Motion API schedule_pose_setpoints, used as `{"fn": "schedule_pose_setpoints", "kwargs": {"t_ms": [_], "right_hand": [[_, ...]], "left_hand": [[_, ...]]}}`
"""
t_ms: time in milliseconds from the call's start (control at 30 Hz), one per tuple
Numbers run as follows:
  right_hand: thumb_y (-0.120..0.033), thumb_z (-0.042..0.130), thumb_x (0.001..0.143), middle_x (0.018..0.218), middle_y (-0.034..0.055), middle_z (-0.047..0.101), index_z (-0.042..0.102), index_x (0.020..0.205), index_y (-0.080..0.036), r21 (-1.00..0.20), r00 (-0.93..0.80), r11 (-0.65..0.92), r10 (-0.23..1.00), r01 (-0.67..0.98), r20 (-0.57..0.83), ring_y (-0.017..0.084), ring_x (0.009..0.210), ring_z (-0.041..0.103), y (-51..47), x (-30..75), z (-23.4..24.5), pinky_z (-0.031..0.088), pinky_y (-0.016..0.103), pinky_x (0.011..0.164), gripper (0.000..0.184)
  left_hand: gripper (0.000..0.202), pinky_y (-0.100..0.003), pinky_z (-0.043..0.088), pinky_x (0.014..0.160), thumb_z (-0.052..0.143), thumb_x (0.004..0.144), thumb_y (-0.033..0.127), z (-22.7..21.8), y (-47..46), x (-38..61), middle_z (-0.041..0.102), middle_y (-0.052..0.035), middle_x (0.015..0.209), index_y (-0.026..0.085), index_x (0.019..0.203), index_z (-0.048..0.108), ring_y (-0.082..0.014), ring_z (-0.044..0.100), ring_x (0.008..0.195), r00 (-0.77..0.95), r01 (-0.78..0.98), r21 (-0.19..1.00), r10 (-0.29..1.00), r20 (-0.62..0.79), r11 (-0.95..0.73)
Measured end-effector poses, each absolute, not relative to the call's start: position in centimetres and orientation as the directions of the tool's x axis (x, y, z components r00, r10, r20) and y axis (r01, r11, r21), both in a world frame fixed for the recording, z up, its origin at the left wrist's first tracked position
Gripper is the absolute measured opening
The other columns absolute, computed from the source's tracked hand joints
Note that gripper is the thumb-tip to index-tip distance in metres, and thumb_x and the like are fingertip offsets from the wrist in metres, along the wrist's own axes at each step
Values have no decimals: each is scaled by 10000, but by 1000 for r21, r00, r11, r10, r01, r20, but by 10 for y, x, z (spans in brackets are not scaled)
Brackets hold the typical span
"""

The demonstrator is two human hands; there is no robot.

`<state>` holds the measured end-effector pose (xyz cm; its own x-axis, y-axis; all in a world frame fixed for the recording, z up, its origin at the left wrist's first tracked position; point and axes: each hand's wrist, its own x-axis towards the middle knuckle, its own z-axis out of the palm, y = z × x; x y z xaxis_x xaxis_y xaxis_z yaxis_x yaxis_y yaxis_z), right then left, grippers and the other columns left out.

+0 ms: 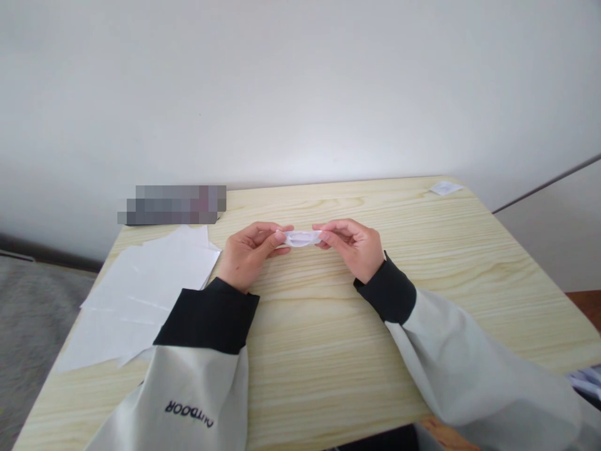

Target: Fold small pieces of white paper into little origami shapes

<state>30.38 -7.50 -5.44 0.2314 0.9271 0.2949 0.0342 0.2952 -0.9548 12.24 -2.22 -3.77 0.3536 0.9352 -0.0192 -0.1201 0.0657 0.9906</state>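
Between my two hands, over the middle of the table, is a small folded piece of white paper (303, 238). My left hand (251, 250) pinches its left end between thumb and fingers. At the right end, my right hand (352, 245) grips it the same way. The paper is held stretched sideways, with a curved lower edge and a slit-like opening or crease along its middle. Fingertips cover both of its ends.
Loose white paper sheets (136, 294) overlap on the table's left side. Behind them lies a dark, pixelated object (173, 207). A small folded white paper (446, 187) rests at the far right corner. The wooden table (300, 363) meets a white wall (300, 94).
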Motion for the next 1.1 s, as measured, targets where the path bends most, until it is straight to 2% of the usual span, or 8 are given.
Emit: {"fn": "schedule_pose_setpoints", "kwargs": {"t_ms": [367,467,600,700,833,1000,1100], "right_hand": [[-277,656,785,862,39,743,611,830,-186,-939,245,336,907,75,344,132,649,699,-75,305,-55,600,257,633,112],[-263,631,809,890,43,741,610,847,-187,-914,207,363,895,180,396,130,664,703,-77,307,-54,600,251,653,88],[-235,611,825,931,52,736,628,870,-181,-809,76,420,869,411,489,144,797,709,-79,311,-52,588,235,723,73],[-205,586,838,952,53,732,642,884,-177,-705,-33,469,844,532,536,147,842,703,-80,313,-52,578,221,729,78],[-229,561,851,1001,30,720,650,885,-209,-683,-82,459,857,568,508,146,841,697,-79,313,-53,568,239,743,97],[-267,544,860,1001,28,714,632,894,-228,-666,-102,440,870,602,483,147,842,684,-78,311,-56,557,271,750,102],[-261,523,868,995,33,711,613,900,-222,-623,-121,448,861,641,494,141,830,677,-77,311,-57,542,266,746,103]], "left_hand": [[184,-316,542,873,663,788,286,-43,-19,120,707,-80,1028,158,848,546,-176,657,977,411,-243,969,909,64,41],[189,-330,543,856,639,798,305,-42,-21,120,695,-94,1042,159,844,528,-179,660,950,408,-176,984,909,91,-19],[191,-334,549,781,608,795,314,-43,-25,121,679,-107,1040,160,862,516,-173,673,817,445,39,976,878,177,-216],[143,-312,538,765,573,795,266,-43,-27,120,676,-89,1020,166,891,539,-182,663,861,462,241,871,840,284,-428],[122,-293,523,751,546,778,235,-41,-28,119,669,-85,1011,166,875,573,-186,641,887,515,435,614,741,431,-659],[175,-335,505,816,557,765,283,-39,-30,120,687,-69,953,181,899,604,-217,632,900,564,604,378,711,419,-702],[191,-332,509,761,568,766,310,-37,-32,123,703,-56,888,185,896,629,-226,643,849,576,663,261,701,420,-702]]}}
